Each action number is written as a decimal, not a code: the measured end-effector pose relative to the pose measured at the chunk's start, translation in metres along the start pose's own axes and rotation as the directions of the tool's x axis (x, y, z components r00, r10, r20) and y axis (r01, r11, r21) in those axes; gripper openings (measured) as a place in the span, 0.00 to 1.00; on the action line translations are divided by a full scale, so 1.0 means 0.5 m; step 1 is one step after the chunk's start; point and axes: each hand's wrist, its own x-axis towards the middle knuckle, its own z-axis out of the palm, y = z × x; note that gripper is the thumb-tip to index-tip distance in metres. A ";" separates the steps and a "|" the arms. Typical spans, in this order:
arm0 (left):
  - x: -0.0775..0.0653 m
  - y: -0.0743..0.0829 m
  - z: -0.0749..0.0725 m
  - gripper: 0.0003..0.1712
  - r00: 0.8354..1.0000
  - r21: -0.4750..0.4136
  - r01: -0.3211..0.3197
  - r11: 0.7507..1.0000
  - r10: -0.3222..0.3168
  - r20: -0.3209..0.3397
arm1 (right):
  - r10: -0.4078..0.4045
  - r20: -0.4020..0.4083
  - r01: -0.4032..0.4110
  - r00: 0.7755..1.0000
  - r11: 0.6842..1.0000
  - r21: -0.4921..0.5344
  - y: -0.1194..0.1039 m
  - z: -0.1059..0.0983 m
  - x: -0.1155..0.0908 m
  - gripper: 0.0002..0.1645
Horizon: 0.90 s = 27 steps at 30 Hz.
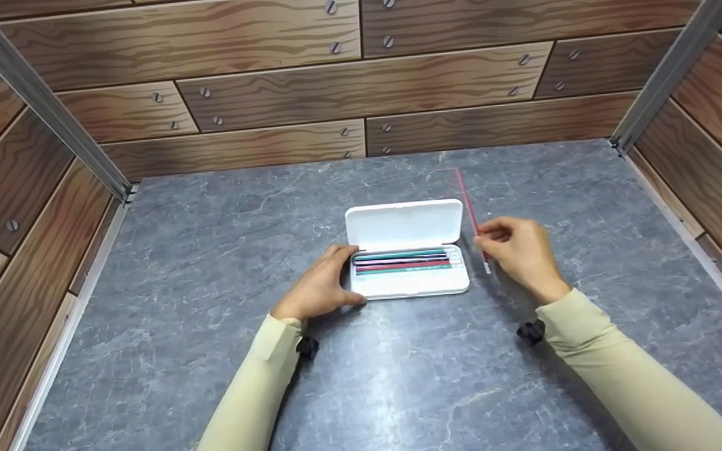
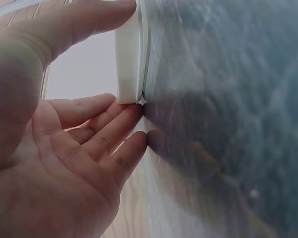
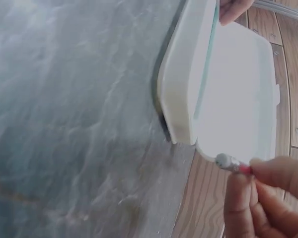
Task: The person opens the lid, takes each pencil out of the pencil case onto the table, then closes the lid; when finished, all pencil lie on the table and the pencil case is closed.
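Note:
An open white pencil case lies on the tabletop, its lid raised at the back. Several green, red and dark pencils lie side by side in its tray. My left hand holds the case's left end, thumb at the front corner and fingers at the back corner. To the right of the case, my right hand pinches a red pencil between thumb and fingers. In the right wrist view, the pencil's pale eraser end sticks out beyond the fingertips; the rest is hidden there.
The tabletop is grey with a marbled pattern. Wood-patterned panels stand at the back and both sides, with metal posts at the rear corners.

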 end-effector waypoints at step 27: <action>-0.002 -0.001 -0.001 0.58 1.000 -0.010 -0.011 1.000 0.011 -0.003 | 0.174 0.188 -0.159 0.967 0.983 -0.091 0.033 0.012 -0.035 0.13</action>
